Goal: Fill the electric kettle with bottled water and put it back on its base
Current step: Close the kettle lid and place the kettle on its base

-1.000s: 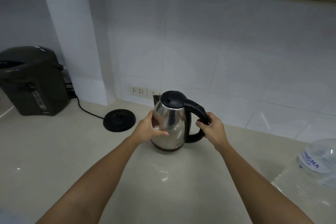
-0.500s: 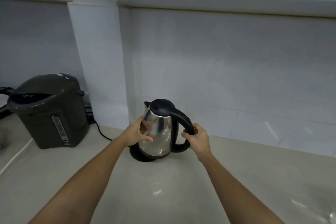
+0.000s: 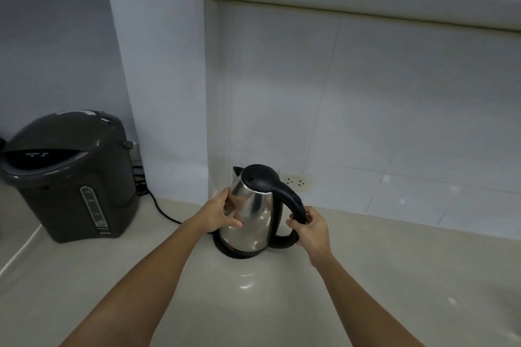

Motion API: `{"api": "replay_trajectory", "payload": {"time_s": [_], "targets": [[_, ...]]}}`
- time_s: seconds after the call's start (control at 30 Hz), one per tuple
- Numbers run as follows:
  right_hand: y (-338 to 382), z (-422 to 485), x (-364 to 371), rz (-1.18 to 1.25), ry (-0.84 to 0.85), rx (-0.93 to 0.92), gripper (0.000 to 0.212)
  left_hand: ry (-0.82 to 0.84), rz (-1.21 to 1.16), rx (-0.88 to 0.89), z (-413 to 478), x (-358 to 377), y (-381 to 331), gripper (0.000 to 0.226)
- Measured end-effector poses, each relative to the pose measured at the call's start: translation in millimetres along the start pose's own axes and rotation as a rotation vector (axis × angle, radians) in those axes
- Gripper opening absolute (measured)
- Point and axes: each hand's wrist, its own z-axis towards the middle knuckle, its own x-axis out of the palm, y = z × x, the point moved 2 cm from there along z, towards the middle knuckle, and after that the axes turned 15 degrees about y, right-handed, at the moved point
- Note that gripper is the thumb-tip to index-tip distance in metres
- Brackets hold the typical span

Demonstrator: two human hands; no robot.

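The steel electric kettle [image 3: 253, 214] with a black lid and handle stands on its round black base [image 3: 236, 253], close to the tiled wall. Its lid is shut. My left hand [image 3: 218, 213] is pressed flat against the kettle's shiny left side. My right hand [image 3: 310, 227] is wrapped around the lower part of the black handle. The water bottle is out of view.
A dark grey hot-water dispenser [image 3: 70, 175] stands at the left on the beige counter [image 3: 253, 304]. A black cord [image 3: 160, 208] runs from behind it to the kettle's base. A wall socket [image 3: 296, 181] sits just behind the kettle. A white pillar [image 3: 163, 93] juts out at the back.
Both hands carried the kettle leftward from the bare counter onto its base, where it now sits. The view swung left, so the bottle at the right edge dropped out of sight.
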Motion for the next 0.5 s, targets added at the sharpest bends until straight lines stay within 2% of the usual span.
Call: {"api": "replay_trajectory", "payload": {"time_s": [0.3,0.4,0.5], "targets": [[5,9,13,-0.026,0.026,-0.001,0.019,-0.003,-0.016,-0.018,-1,-11,9,0.085],[1,11,19,-0.033,0.023,0.007,0.019,0.018,-0.004,-0.044,-2,-16,12,0.081],[6,19,18,-0.061,0.055,0.010,0.021,-0.030,-0.031,-0.048,-5,-11,16,0.068]]}}
